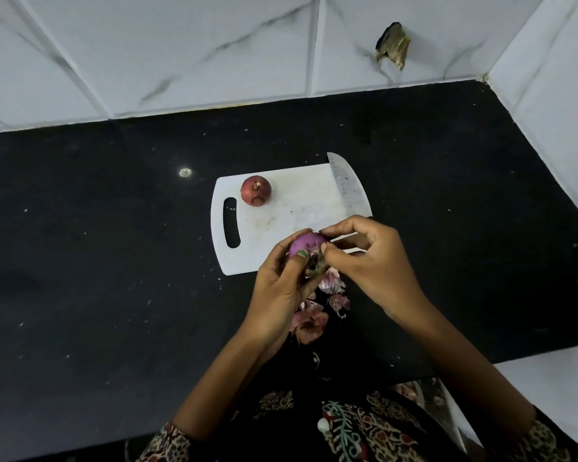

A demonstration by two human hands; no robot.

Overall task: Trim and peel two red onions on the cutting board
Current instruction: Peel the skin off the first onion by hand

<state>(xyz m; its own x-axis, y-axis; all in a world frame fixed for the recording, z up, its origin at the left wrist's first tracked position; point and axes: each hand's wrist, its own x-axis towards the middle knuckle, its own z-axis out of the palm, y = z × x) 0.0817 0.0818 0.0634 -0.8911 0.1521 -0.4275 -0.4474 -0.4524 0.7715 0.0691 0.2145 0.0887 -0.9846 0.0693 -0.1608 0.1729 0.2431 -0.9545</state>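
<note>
A black speckled stone countertop (97,261) fills the middle of the frame. A white plastic cutting board (294,208) with a slot handle lies at its centre, and just below it sit loose pinkish papery onion skins (309,323).

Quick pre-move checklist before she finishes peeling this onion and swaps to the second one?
1. Peeled onion held securely: ok. The left hand cups it from below.
2. Right hand on the skin: ok. Its fingertips pinch at the dark root end.
3. Knife away from the hands: ok. It lies flat at the right edge of the cutting board, nobody holding it.
4. Second onion ready: ok. It sits on the board, skin on.
5. Peels contained: not ok. They lie on the black counter, off the board.
6. Held onion fully peeled: cannot tell. Its underside is hidden.
</note>
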